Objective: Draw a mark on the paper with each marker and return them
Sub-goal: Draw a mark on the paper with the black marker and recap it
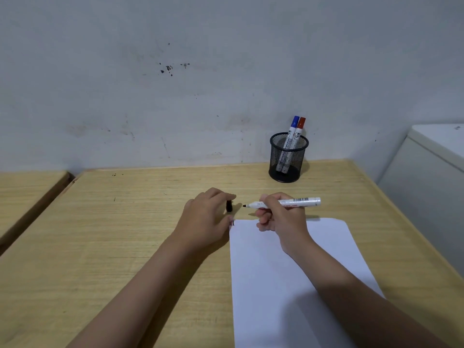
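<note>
My right hand (281,217) grips an uncapped black marker (298,202), held level above the far edge of the white paper (283,285), with its tip pointing left. Just left of that tip, my left hand (206,217) pinches the black cap (229,206) between its fingertips. Small dark marks (232,223) show at the paper's far left corner, partly hidden by my left hand. A black mesh pen cup (288,159) stands at the back of the desk and holds a blue-capped marker (292,131) and a red-capped marker (299,133).
The wooden desk (125,234) meets a scuffed pale wall (175,84) behind. A second wooden desk (25,192) lies to the left across a narrow gap. A white cabinet (431,177) stands off the right edge.
</note>
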